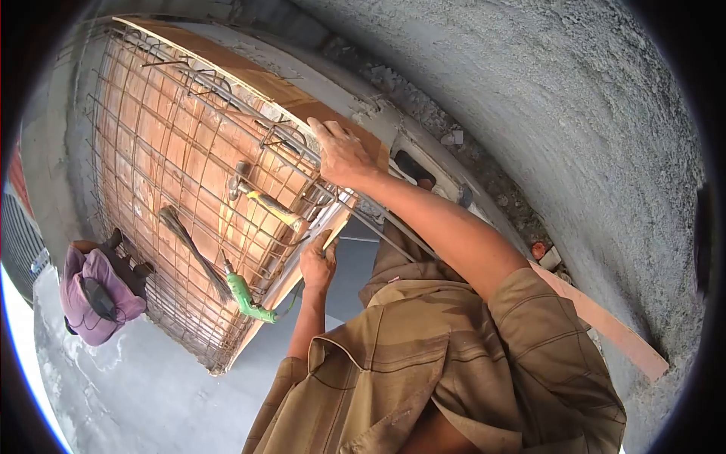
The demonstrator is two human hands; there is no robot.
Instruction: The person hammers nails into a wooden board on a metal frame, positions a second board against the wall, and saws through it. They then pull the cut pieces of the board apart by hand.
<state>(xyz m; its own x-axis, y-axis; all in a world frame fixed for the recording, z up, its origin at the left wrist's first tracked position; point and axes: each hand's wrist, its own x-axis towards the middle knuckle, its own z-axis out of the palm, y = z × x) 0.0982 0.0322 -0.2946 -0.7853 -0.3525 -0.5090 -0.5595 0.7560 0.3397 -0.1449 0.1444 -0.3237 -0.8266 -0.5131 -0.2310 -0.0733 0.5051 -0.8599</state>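
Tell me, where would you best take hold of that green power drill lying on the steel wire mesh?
Probably by the bent handle at the lower end of the green power drill, which juts out sideways. Come from the open side facing the camera, since the steel wire mesh lies right behind it, and keep clear of the thin bit pointing up-left.

Plywood panel (266, 82) carries rebar mesh (162, 193), with hammer (262, 200), brush (193, 254) and green drill (246, 297).

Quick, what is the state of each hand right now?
Left hand: closed, gripping the lower edge of the wooden panel.
Right hand: open, palm laid on the panel's upper edge.
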